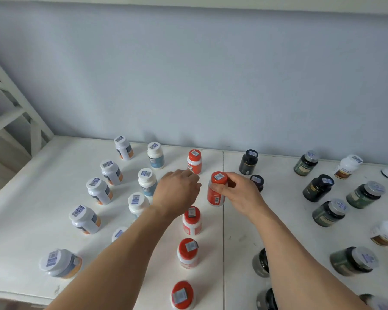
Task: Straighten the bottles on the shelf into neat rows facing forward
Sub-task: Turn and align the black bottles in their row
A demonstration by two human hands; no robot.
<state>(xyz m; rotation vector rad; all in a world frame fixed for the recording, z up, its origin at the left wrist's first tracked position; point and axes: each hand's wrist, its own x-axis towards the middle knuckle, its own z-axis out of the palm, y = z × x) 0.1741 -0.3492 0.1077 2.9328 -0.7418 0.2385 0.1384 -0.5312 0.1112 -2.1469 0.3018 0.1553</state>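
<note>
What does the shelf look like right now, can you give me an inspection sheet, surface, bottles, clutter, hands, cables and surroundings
Surface: white shelf, seam running front to back right of the red-capped row.
Job's things: white-capped bottles in two rough columns at left; red-capped bottles in a middle column; dark bottles scattered at right.
Clutter: nothing seen.
Hands: right hand has its grip on a lifted red bottle, which sits out of line; left hand hovers beside it, holding nothing visible.
Cables: nothing seen.
Surroundings: pale blue back wall; white cross-braced frame at left.
</note>
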